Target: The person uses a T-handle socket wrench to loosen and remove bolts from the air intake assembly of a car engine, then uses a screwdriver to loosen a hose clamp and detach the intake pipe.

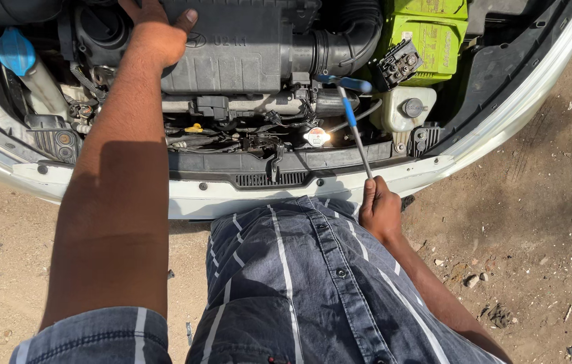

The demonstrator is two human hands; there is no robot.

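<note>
The right hand (379, 210) is closed in a fist around the lower end of a long metal rod (355, 131) with a blue collar partway up; the rod runs up from the grip over the white front panel (427, 168) into the engine bay, its far end near the black air hose (346, 42). The left hand (156, 30) lies flat, fingers spread and holding nothing, on the grey engine cover (232, 57). A green battery (427, 34) sits beyond the rod's tip, and the radiator cap (317, 137) lies just beside the shaft.
</note>
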